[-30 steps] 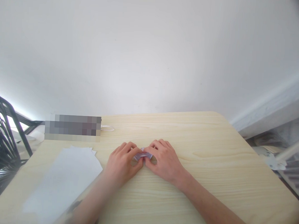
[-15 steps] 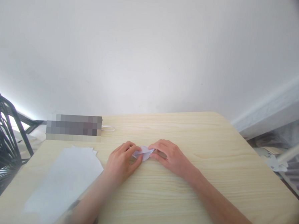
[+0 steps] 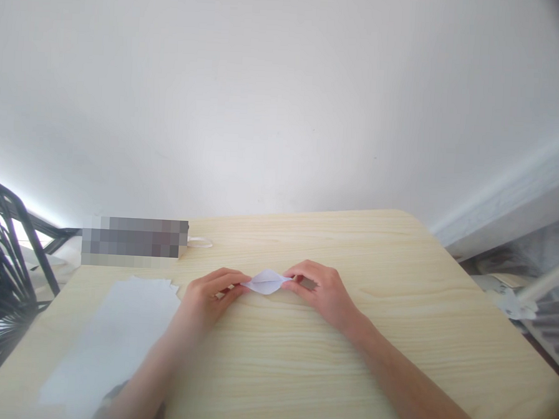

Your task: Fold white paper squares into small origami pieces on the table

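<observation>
Pale desk [image 3: 398,272]: left hand [image 3: 208,290] and right hand [image 3: 326,291] pinch folded paper [image 3: 266,284] endwise; apparently shaping it; next calls for even tension.

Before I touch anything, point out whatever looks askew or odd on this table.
The white paper stack on the left looks askew: sheet corners jut unevenly at its far end. A pixelated patch behind it hides what lies there. Nothing looks spilled; the folded paper shows no obvious tear.

Head cam, looking fwd & down, near tbl [image 3: 289,379], facing wall [image 3: 285,97]
</observation>
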Motion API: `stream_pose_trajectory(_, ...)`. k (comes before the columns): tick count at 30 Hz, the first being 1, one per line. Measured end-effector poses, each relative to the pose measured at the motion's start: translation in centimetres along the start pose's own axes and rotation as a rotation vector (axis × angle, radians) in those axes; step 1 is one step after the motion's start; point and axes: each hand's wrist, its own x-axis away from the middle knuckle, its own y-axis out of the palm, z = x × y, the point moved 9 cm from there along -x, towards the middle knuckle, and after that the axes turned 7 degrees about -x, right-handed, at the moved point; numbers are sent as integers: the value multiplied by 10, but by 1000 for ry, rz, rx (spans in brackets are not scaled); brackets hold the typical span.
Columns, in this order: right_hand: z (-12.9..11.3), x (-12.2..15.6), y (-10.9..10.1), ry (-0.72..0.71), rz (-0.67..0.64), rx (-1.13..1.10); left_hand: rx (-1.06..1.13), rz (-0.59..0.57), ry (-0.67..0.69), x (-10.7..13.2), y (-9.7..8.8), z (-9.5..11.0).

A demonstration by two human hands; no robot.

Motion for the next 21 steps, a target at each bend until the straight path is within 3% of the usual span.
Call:
stream_pose_trajectory(8, -2, 1, -1, -14, 61, -40, 7, 83, 14, 4, -1, 2)
stream_pose_trajectory(13, -7, 1, 4, -57, 75, -45, -78, 74, 95, 4, 1, 6)
stream_pose_trajectory(21, 6, -3, -3, 90, 66, -165, -58, 132, 44, 4, -3, -3)
